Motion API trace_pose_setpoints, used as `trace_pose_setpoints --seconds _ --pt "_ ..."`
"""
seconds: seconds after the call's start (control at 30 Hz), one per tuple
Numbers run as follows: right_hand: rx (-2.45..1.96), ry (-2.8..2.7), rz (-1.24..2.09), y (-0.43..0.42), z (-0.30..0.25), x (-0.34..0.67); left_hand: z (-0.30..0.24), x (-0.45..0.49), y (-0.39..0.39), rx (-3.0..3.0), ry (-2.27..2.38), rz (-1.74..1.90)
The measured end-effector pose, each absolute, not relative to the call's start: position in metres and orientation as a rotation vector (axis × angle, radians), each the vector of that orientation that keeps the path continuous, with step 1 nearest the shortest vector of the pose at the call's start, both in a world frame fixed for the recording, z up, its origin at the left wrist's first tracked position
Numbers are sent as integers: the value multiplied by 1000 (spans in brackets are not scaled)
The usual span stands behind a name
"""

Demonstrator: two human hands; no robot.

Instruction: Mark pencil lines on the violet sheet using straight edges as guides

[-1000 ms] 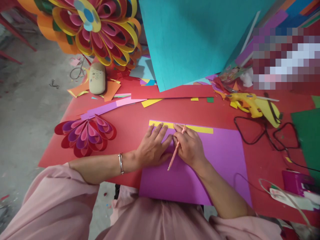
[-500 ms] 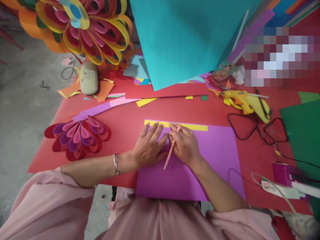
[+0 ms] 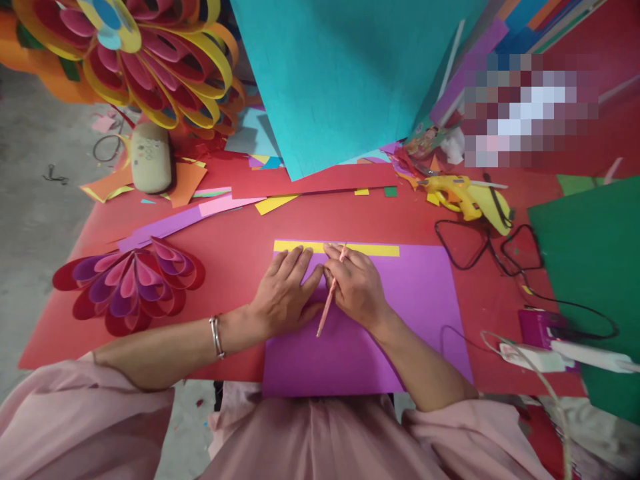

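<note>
floor (image 3: 35, 233): grey, littered | table (image 3: 225, 267): red top, light sheen at left

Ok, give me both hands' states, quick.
Left hand: open, resting on the yellow strip and purple sheet.
Right hand: closed, holding the pink pencil.

A pink pencil (image 3: 327, 312) tilts over the flat purple paper (image 3: 423, 300). A yellow strip (image 3: 375, 251) lies along the paper's far edge.
</note>
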State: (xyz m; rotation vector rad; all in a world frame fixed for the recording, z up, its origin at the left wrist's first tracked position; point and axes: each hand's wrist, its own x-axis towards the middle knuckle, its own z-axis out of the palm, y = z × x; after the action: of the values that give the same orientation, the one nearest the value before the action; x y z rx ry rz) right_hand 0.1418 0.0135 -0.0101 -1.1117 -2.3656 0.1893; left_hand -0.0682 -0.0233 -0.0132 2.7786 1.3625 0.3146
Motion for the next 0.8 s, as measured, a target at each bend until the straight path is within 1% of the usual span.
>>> trace_pose_setpoints --seconds 0.2,0.47,0.53,0.63,0.73,0.8 --pt "-1154 -2372 245 11 -11 143 -19 -68 -24 2711 1360 388" --pt "-1104 -2265 294 14 -14 145 -15 -66 -25 2683 1358 365" --pt "-1085 -2162 344 11 -7 147 -14 -67 -26 2690 1350 364" --pt "-1109 -2029 398 7 18 149 -11 -68 -26 2719 1350 353" --pt "-1236 -1928 638 11 44 144 -8 -67 -26 2736 1368 300" --pt "-1259 -1820 833 21 48 134 -5 -66 -26 2737 1370 269"
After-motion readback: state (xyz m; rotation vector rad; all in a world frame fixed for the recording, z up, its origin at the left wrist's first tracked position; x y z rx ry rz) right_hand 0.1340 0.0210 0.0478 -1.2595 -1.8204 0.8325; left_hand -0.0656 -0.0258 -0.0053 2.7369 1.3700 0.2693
